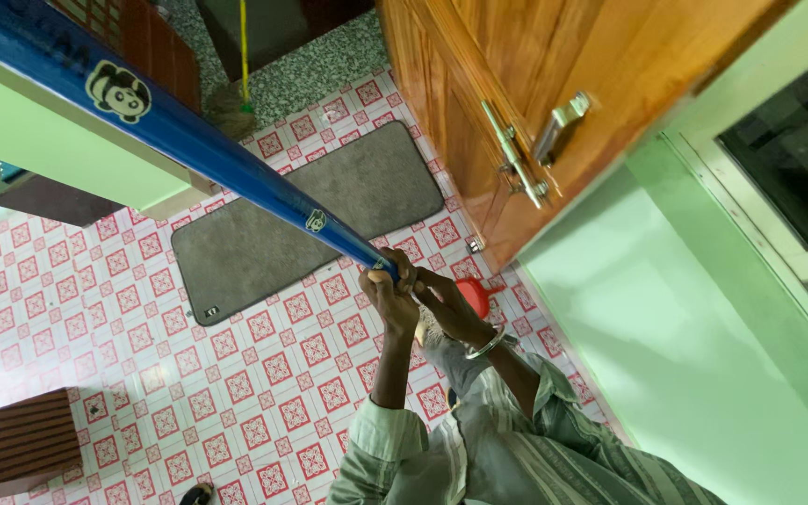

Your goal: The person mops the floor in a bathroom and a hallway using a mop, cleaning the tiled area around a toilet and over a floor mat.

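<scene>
Down over the tiled floor [142,309], both hands meet at the near end of a long blue pole [189,140], and that is where the action sits. The left hand [387,297] has its grip wrapped tight around the pole's end, fingers curled over the top. The right hand [451,307] is pressed in just beside it, touching, its grip closed around the same end from the other side; a thin metal bangle [485,344] circles that wrist. Both forearms come up out of striped greenish sleeves [516,440] at the bottom edge of the view.

From the hands, the pole runs away up to the top left corner, tilted across the view, with small round cartoon stickers on its blue skin. It crosses above a grey mat [301,220] that lies flat on the red and white patterned tiles, near the foot of a wooden door [516,84] with a metal handle [516,154]. Behind the right hand a small red object [475,295] peeks out on the floor; what it is I cannot tell. A pale green wall [685,318] fills the right side, and a dark slatted wooden piece [25,440] stands at the floor's lower left edge.
</scene>
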